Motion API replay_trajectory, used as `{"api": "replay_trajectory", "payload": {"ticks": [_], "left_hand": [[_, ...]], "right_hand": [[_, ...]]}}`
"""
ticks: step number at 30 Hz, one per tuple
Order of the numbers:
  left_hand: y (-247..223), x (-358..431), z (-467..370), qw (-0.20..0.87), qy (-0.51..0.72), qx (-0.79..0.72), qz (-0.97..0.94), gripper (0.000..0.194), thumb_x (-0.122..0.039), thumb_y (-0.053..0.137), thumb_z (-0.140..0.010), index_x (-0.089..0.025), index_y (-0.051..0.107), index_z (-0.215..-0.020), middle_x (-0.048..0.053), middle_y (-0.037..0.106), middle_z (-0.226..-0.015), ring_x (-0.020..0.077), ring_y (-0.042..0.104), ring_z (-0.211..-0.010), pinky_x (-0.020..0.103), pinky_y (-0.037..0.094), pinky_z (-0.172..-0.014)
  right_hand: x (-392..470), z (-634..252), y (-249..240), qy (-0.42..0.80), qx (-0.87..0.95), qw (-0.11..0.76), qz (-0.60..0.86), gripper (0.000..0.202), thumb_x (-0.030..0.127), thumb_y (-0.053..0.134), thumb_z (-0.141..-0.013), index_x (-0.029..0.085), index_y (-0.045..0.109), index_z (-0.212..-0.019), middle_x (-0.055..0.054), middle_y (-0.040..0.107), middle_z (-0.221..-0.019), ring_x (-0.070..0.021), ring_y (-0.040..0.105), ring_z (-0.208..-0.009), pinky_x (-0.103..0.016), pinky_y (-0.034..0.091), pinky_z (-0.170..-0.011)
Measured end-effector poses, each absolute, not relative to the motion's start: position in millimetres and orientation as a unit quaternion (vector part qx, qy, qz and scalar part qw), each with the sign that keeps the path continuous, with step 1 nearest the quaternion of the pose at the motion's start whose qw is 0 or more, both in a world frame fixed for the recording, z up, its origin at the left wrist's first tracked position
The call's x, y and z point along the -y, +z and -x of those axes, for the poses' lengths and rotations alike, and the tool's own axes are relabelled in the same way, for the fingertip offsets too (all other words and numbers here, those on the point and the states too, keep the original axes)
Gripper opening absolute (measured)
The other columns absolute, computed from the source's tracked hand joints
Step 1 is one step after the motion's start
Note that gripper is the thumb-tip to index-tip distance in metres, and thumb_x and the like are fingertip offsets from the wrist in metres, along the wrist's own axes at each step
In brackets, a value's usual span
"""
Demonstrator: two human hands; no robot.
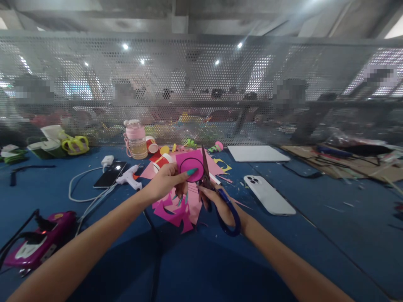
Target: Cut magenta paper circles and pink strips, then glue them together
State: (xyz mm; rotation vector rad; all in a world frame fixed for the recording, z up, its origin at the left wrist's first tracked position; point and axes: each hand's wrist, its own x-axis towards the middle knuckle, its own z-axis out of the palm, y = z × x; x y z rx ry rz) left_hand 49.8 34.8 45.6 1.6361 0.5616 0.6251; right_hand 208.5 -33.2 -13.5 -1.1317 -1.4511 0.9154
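Your left hand (176,178) pinches the magenta sheet (186,160) between thumb and fingers; just right of those fingertips, its drawn circle meets the scissors (206,172), blades apart, handles gripped by your right hand (220,205)

My sheet (181,160) is magenta with a black circle outline; scissors (227,214) have dark blue handles. Table (195,260) is blue, power strip (53,235) purple-magenta with white patch, bottle (136,140) pink-topped, glue gun (129,177) white.
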Motion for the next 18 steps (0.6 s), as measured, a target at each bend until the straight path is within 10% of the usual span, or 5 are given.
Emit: {"api": "replay_trajectory", "payload": {"ticks": [18], "left_hand": [[45.2, -37.3, -47.5, 0.594, 0.256, -0.22, -0.731, 0.051, -0.057, 0.067, -0.065, -0.013, 0.052, -0.045, 0.0, 0.053, -0.035, 0.0052, 0.046, -0.029, 0.015, 0.035, -0.032]], "right_hand": [[37.4, -207.7, -10.6, 0.375, 0.604, 0.512, 0.482, 0.04, 0.056, 0.048, -0.081, 0.023, 0.043, -0.061, 0.006, 0.042, -0.046, -0.0126, 0.043, -0.045, -0.028, 0.035, -0.048]]}}
